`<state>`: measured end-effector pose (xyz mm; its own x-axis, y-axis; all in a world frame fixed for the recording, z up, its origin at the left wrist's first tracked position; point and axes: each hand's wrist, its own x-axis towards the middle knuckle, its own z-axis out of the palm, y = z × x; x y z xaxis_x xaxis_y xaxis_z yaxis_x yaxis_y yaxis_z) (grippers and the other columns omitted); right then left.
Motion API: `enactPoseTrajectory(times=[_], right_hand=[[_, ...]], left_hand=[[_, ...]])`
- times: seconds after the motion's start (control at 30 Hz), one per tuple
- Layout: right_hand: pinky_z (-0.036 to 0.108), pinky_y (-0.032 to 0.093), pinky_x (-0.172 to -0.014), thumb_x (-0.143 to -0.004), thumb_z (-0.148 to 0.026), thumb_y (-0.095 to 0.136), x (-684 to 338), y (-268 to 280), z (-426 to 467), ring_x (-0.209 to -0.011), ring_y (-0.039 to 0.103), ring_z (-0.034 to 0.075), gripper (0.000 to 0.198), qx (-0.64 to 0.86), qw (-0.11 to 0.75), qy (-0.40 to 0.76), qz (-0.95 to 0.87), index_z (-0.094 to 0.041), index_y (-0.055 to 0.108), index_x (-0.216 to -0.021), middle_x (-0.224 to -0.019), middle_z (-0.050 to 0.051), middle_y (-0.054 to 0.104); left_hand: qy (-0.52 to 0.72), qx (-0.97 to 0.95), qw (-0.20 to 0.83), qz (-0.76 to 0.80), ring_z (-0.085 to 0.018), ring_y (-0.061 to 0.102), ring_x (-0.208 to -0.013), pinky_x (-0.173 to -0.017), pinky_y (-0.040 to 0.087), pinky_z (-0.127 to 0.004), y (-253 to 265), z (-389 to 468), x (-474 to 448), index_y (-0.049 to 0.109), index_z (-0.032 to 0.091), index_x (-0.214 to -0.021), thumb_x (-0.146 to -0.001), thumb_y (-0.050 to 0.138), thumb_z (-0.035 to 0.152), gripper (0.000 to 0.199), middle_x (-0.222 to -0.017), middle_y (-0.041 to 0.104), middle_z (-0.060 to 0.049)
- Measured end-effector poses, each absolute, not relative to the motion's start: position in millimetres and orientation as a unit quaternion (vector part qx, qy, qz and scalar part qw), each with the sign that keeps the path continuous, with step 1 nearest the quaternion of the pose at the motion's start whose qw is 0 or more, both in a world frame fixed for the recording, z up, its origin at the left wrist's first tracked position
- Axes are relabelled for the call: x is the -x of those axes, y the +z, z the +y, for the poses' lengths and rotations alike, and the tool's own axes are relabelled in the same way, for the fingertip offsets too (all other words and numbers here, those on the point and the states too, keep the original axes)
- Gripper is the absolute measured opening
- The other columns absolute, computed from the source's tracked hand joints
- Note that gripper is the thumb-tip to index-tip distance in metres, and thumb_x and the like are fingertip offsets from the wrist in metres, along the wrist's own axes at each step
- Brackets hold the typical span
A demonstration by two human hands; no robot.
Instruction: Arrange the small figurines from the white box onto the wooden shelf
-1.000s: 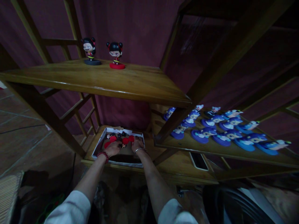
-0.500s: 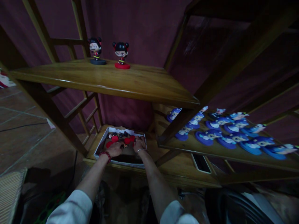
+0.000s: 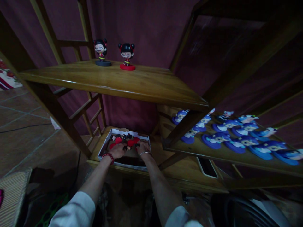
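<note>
Low on the shelf stands a shallow white cardboard box with several small black-haired figurines on red bases lying in it. Both my hands reach down into it. My left hand, with a red bead bracelet, has its fingers closed around a dark part of a figurine near the middle. At the box's right side, my right hand, wearing a silver bangle, is closed at a red-based figurine. My fingers partly hide both figurines.
Two figurines, one on a dark base and one on a red base, stand on the upper wooden shelf. Several blue-haired figurines line the right shelf. A phone lies below them. Wooden posts frame the unit.
The whole view has shifted slightly, so the shelf and box appear a little further right. Both hands stay in the box at nearly the same places.
</note>
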<state>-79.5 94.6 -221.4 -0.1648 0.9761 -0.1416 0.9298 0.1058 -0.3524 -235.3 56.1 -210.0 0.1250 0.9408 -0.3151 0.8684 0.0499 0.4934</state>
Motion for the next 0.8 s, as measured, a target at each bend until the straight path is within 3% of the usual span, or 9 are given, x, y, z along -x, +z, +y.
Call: enactPoseTrajectory(times=[0.2, 0.5, 0.8], right_hand=[[0.027, 0.038, -0.071, -0.078, -0.026, 0.043, 87.3, -206.1, 87.4, -0.088, 0.057, 0.019, 0.024, 0.622, 0.030, 0.200, -0.757, -0.023, 0.062, -0.092, -0.093, 0.006, 0.064], [0.026, 0.038, -0.072, -0.071, -0.033, 0.054, 80.2, -226.2, 87.7, -0.092, 0.056, 0.018, 0.027, 0.628, -0.009, 0.235, -0.742, -0.027, 0.059, -0.096, -0.097, 0.002, 0.063], [0.025, 0.038, -0.071, -0.071, -0.026, 0.052, 79.3, -232.1, 90.3, -0.091, 0.056, 0.017, 0.025, 0.631, 0.021, 0.220, -0.743, -0.026, 0.060, -0.095, -0.095, 0.000, 0.064]], left_hand=[[0.069, -0.666, 0.236, 0.705, -0.019, 0.054, -0.099, -0.085, 0.038, -0.028, -211.4, 61.5, 240.5, 0.054, 0.017, -0.106, -0.078, 0.036, 0.018, 0.034, -0.106, 0.059, -0.011], [0.025, -0.647, 0.218, 0.730, -0.020, 0.054, -0.098, -0.084, 0.039, -0.032, -215.3, 64.0, 244.9, 0.053, 0.015, -0.099, -0.077, 0.037, 0.020, 0.027, -0.110, 0.054, -0.013], [-0.023, -0.631, 0.215, 0.745, -0.029, 0.055, -0.095, -0.075, 0.043, -0.040, -199.1, 53.2, 231.5, 0.057, 0.015, -0.095, -0.074, 0.041, 0.025, 0.028, -0.113, 0.051, -0.017]])
